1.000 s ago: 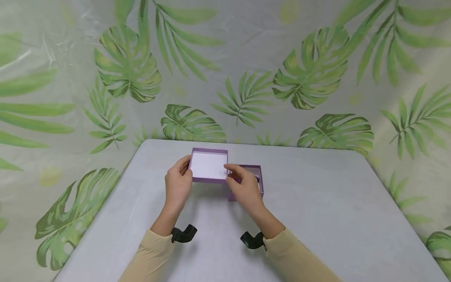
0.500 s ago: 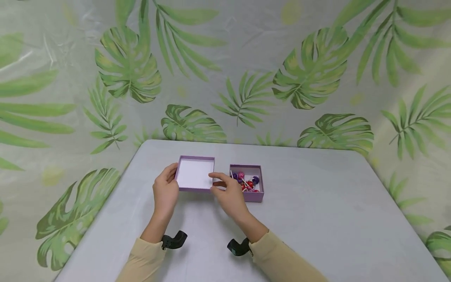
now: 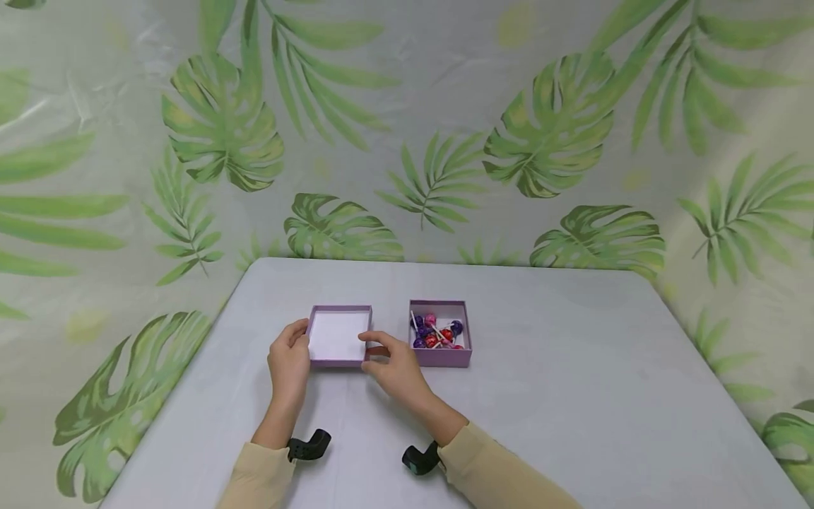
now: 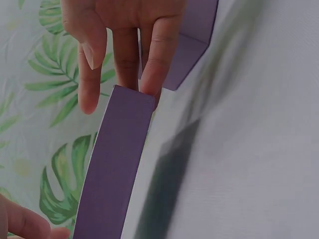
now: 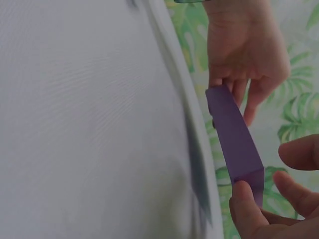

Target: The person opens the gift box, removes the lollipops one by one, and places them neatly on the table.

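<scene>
"Where do your hands stand at the purple lid (image 3: 335, 336)?"

"My left hand (image 3: 289, 362) grips its left edge, fingers curled beneath. My right hand (image 3: 396, 375) holds the right edge, thumb and forefinger parted."

"Your arms?"

"My left forearm (image 3: 271, 425) and right forearm (image 3: 450, 421) slant inward from the lid's near side."

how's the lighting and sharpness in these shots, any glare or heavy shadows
Head view: brightest, with a pale sheen at upper left on the leafy backdrop and a soft shadow on the white tabletop below the purple lid; left wrist view: dim, with a broad dark shadow, soft-edged, beside the lid; right wrist view: also dim, background leaves slightly soft.
</scene>
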{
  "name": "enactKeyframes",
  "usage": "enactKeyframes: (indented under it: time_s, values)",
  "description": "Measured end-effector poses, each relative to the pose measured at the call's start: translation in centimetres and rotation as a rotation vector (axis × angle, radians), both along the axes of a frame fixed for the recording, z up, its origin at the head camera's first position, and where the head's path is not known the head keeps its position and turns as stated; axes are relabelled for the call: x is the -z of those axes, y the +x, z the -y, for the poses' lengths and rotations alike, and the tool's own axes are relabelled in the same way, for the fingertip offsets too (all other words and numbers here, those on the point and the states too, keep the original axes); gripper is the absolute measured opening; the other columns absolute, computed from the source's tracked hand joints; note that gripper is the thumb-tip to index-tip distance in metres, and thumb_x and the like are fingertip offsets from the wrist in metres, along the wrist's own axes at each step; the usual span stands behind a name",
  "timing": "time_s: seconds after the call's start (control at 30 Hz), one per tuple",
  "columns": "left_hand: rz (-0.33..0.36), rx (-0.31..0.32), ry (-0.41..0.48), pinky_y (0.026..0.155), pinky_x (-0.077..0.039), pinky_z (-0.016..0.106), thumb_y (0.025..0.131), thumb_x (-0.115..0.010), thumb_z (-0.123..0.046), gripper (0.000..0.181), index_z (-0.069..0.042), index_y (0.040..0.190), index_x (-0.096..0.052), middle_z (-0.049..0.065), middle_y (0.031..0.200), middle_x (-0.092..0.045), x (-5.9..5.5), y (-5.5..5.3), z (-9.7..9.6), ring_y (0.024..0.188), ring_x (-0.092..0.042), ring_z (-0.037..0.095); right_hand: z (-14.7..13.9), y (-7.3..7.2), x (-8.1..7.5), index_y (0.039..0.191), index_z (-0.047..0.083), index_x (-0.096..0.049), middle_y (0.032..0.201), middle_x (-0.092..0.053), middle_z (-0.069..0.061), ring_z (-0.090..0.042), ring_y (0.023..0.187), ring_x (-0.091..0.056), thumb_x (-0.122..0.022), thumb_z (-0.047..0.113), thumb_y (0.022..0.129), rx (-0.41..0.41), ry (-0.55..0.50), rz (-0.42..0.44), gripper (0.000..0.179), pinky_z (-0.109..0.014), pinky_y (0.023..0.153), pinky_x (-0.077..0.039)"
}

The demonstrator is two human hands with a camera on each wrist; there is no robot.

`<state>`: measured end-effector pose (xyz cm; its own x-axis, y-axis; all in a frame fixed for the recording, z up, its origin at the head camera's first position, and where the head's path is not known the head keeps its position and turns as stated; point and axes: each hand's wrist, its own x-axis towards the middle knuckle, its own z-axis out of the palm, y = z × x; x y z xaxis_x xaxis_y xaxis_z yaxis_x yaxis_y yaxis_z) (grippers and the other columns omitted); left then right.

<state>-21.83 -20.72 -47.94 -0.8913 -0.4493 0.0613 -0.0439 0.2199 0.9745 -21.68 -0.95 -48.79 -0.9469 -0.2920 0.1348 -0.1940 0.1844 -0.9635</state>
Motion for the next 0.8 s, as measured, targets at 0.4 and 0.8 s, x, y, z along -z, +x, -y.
enactKeyframes:
  time_s: [0.4, 0.8]
  values:
    - [0.038, -0.021, -0.04, 0.107, -0.042, 0.049, 0.101, -0.044, -0.009, 0.037, -0.003, 0.132, -0.062, 0.019, 0.132, -0.063, 2.2, -0.1, 0.4, 0.129, -0.053, 0.033, -0.2, -0.7, 1.6, 0.143, 0.008, -0.056, 0.139, -0.059, -0.012, -0.03, 0.115, -0.062, -0.07, 0.003, 0.088, -0.081, 0.077, 0.017, 0.057, -0.042, 0.094, -0.051]
    - [0.025, -0.024, -0.083, 0.107, -0.042, 0.049, 0.101, -0.046, -0.009, 0.037, -0.002, 0.134, -0.061, 0.018, 0.134, -0.062, 2.9, -0.5, 0.5, 0.129, -0.053, 0.032, -0.2, -1.1, 1.7, 0.149, 0.012, -0.049, 0.147, -0.052, -0.011, -0.027, 0.117, -0.06, -0.07, 0.009, 0.091, -0.116, 0.111, 0.047, 0.062, -0.037, 0.094, -0.051]
